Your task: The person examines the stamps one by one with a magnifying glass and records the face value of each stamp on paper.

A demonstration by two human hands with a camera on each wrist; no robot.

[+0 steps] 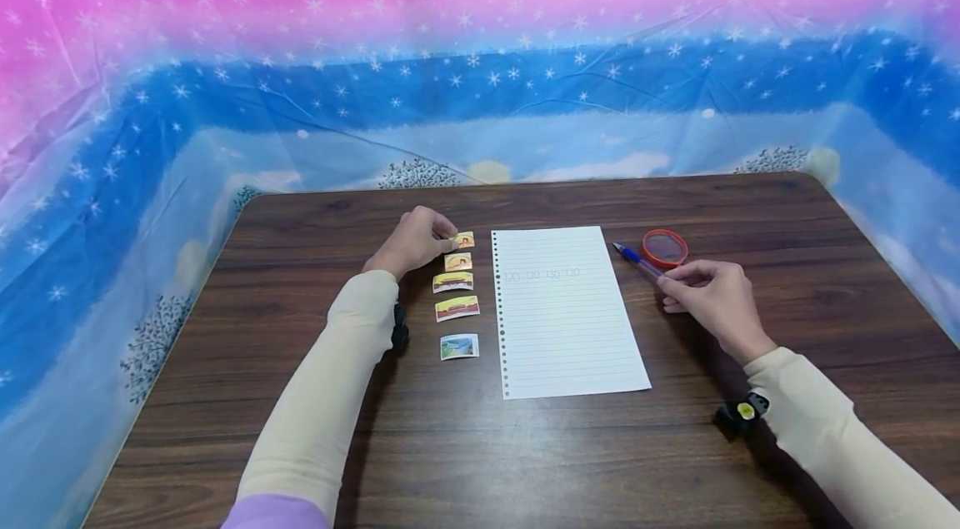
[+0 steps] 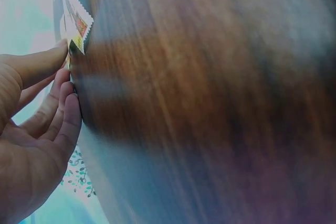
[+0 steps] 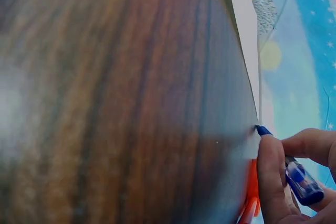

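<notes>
At the top of a column of small postage stamps, my left hand (image 1: 416, 242) pinches the left edge of the farthest stamp (image 1: 465, 240). Its serrated edge shows beyond thumb and fingertips in the left wrist view, where the stamp (image 2: 79, 22) stands tilted. Below it lie another orange-yellow stamp (image 1: 458, 262), two yellow and red ones, and a blue-green landscape stamp (image 1: 459, 346). My right hand (image 1: 712, 296) holds a blue pen (image 1: 636, 257) between thumb and fingers, tip pointing to the far left. Part of the pen's barrel (image 3: 302, 179) is hidden by the fingers.
Between the hands lies a lined, punched paper sheet (image 1: 566, 329) with a row of handwritten numbers near its top. A red-rimmed magnifying glass (image 1: 665, 234) is beside the pen. The brown wooden table (image 1: 465, 462) ends at a snowflake-patterned cloth (image 1: 480, 87).
</notes>
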